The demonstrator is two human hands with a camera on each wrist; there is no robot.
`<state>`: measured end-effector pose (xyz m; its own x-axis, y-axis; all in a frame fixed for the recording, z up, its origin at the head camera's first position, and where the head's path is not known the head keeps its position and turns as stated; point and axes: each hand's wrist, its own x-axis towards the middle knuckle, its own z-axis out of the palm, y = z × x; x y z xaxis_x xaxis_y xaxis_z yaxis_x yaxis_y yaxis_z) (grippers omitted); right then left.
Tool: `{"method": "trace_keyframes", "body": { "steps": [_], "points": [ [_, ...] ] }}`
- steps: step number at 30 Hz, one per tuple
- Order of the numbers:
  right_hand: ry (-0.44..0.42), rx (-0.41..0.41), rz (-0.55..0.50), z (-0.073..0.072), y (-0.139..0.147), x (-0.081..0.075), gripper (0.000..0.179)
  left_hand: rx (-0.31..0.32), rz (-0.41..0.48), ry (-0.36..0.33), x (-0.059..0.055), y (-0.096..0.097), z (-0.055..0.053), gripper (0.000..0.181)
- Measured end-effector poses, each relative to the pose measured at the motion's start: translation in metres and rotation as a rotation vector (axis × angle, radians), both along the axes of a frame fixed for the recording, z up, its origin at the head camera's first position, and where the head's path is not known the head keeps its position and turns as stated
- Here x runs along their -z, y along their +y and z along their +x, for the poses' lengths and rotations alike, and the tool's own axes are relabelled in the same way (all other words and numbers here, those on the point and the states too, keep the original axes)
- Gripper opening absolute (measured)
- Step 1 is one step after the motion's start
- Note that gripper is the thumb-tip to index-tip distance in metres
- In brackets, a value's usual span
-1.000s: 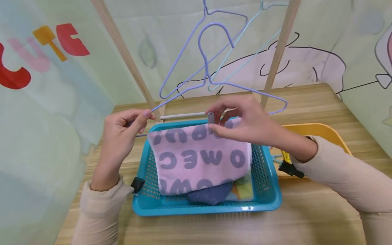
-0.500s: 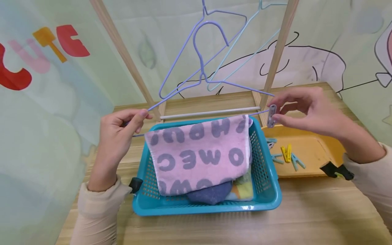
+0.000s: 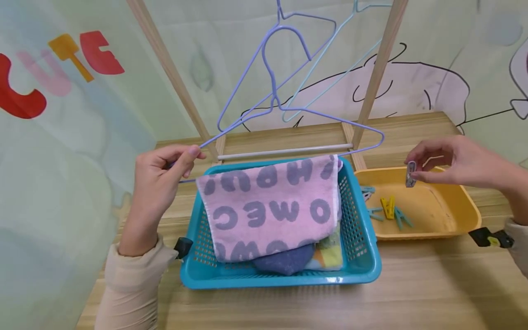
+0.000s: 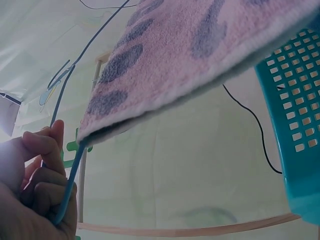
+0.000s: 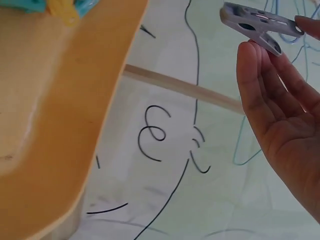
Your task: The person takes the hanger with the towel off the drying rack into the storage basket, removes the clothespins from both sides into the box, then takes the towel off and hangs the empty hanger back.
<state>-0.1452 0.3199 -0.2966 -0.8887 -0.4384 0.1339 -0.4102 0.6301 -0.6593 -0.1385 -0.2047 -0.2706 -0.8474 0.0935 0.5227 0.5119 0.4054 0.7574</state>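
Observation:
My left hand [image 3: 160, 176] grips the left end of a purple wire hanger [image 3: 273, 87], and in the left wrist view the fingers curl round its wire [image 4: 75, 167]. A pink towel [image 3: 270, 208] with grey letters hangs folded over the hanger's lower bar. Over the yellow tray's right half, my right hand [image 3: 462, 162] pinches a grey clothespin [image 3: 410, 174] between thumb and fingers. The right wrist view shows that clothespin [image 5: 260, 25] from below, clear of the tray. Below the towel, a teal basket [image 3: 280, 282] holds a dark blue cloth [image 3: 284, 261] and a yellow-green cloth [image 3: 330, 254].
A yellow tray [image 3: 429, 236] right of the basket holds several clothespins, among them a yellow one [image 3: 388, 207] and blue ones [image 3: 402, 217]. Behind stands a wooden rack with two posts [image 3: 377, 68] and a white lower rod [image 3: 284, 151]. Another purple hanger [image 3: 243, 75] and a turquoise hanger [image 3: 330, 85] hang there.
My right hand has moved right, from the towel's top edge to over the yellow tray, carrying the clothespin along. My left hand keeps its grip on the hanger, nearly unmoved.

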Motion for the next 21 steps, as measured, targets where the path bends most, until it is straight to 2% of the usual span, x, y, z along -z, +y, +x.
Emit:
{"method": "trace_keyframes", "body": {
  "steps": [7,12,21],
  "points": [
    [-0.063,-0.028,-0.026,-0.004,0.011,0.018,0.027,0.006,0.011,-0.001,-0.001,0.000,0.001,0.019],
    [-0.068,0.010,0.030,-0.008,0.012,0.026,0.024,-0.001,0.007,-0.002,-0.001,0.000,0.001,0.020],
    [-0.033,0.024,0.032,-0.010,0.005,0.025,0.020,0.006,0.016,0.002,-0.001,0.000,0.001,0.019]
  ]
}}
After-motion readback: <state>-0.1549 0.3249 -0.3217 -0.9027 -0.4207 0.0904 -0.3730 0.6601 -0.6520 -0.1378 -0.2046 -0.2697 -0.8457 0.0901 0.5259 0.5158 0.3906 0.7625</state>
